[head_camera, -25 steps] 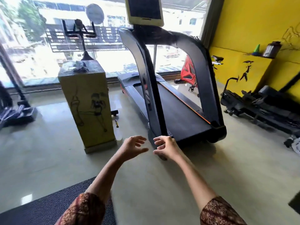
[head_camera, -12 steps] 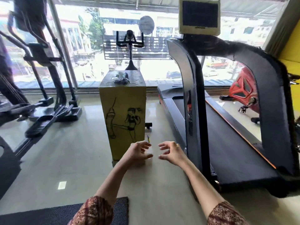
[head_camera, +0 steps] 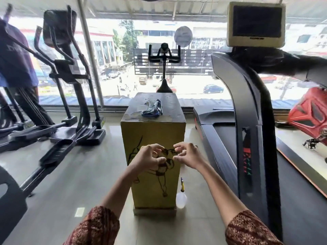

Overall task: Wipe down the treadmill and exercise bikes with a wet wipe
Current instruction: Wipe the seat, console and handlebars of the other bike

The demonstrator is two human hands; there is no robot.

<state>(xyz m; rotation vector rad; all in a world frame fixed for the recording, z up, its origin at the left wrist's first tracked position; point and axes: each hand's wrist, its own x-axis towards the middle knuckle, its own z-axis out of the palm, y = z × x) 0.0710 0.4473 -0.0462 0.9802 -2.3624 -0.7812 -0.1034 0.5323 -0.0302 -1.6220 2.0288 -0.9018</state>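
Observation:
A crumpled blue and clear wipe packet [head_camera: 152, 109] lies on top of a tall yellow box [head_camera: 154, 131] in the middle of the floor. My left hand [head_camera: 147, 159] and my right hand [head_camera: 188, 156] hang side by side in front of the box, fingers loosely curled, both holding nothing. The black treadmill [head_camera: 247, 121] with its beige screen [head_camera: 256, 23] stands to the right of the box. A black exercise bike's handlebars [head_camera: 164, 56] rise behind the box. A red exercise bike [head_camera: 309, 110] sits at the far right.
A black elliptical trainer [head_camera: 70, 76] stands at the left, with a person in a purple top [head_camera: 16, 59] beside it. A small white squeeze bottle [head_camera: 181, 198] stands on the floor by the box's right foot. A wide window runs along the back.
The view has swung left and closer, so the yellow box now sits dead ahead and the treadmill has slid right. My hands have stayed raised together with nothing in them.

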